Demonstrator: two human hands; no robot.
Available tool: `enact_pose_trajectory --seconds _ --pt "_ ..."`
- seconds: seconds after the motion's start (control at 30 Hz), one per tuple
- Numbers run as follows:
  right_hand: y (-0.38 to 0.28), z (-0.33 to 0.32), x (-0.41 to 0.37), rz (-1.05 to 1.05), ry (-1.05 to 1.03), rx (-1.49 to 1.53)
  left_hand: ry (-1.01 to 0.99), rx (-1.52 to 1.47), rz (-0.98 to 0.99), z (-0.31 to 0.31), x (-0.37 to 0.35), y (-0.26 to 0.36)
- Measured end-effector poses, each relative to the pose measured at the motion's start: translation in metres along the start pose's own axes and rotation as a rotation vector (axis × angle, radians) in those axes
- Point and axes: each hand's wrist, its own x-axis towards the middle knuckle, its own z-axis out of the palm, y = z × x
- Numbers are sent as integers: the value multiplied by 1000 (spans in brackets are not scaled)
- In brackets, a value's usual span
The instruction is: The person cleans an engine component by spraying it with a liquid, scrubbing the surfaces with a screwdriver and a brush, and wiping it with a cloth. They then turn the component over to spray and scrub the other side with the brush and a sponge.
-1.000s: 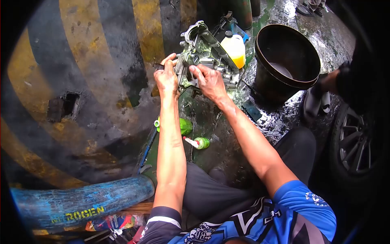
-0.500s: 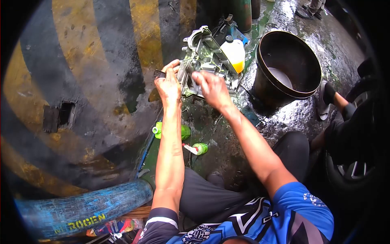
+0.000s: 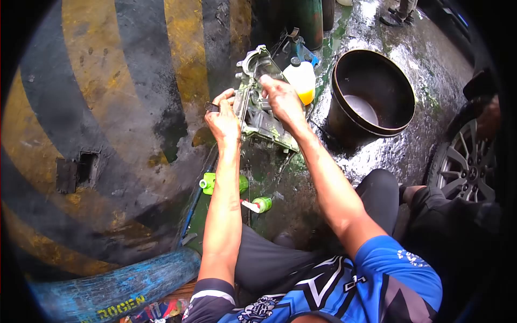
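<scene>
A silvery cast-metal engine housing [image 3: 264,123] with ribs and hollows stands tilted in front of me, its face streaked with greenish wet patches. My left hand [image 3: 223,125] is at its left edge, fingers bent round a short dark flat piece [image 3: 212,107] that sticks out to the left. Over the upper middle of the housing is my right hand [image 3: 284,103], closed, slightly blurred, with its fingertips towards the metal. Whatever it holds, if anything, is hidden.
Behind the housing stands a jug of yellow-orange liquid [image 3: 301,81]. A large black bucket [image 3: 344,118] is to the right, near a car wheel [image 3: 466,167] and a person's leg. Green bottles [image 3: 242,184] lie below; a blue cylinder [image 3: 118,282] lies lower left.
My right hand has moved up along the housing, while my left hand keeps its place at the edge. The view has shifted slightly, and more of the car wheel shows at right.
</scene>
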Motion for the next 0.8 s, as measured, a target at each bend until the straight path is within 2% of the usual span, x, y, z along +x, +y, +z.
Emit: enact_pose_trajectory --seconds 0.03,0.07,0.1,0.13,0.23,0.3,0.4,0.43,0.5,0.53,0.63,0.67,0.77,0.8 --pt "30 3 11 -289 -61 -131 -7 -7 -8 -1 -1 4" --pt "46 -3 10 -230 -102 -184 15 56 69 -4 7 -10" --pt "51 -9 6 -179 -150 -242 4 35 -17 -6 8 -8" --pt "39 -15 -4 -58 -160 -233 5 27 -21 -6 8 -7" --pt "-4 -13 8 -46 -79 -104 1 23 -4 0 4 -1" --pt "25 -7 14 -177 -116 -217 -6 12 -1 -1 1 0" --pt "39 -20 6 66 -184 -265 -8 -5 -18 -4 4 -1" --pt "18 -21 6 -63 -108 -220 -14 19 18 -1 3 4" --pt "15 -11 18 -78 -124 -123 -21 63 85 7 -4 11" --pt "25 -14 20 -192 -103 -241 -22 116 115 1 2 0" --pt "44 -33 16 33 -105 -337 -38 60 21 -6 5 0" --pt "37 -35 20 -43 -2 -312 -44 77 52 -5 6 -2" --pt "-7 -32 48 -382 85 -416 -69 54 62 -3 4 -8" --pt "-11 -29 60 -383 113 -556 -78 51 58 -1 2 -5"
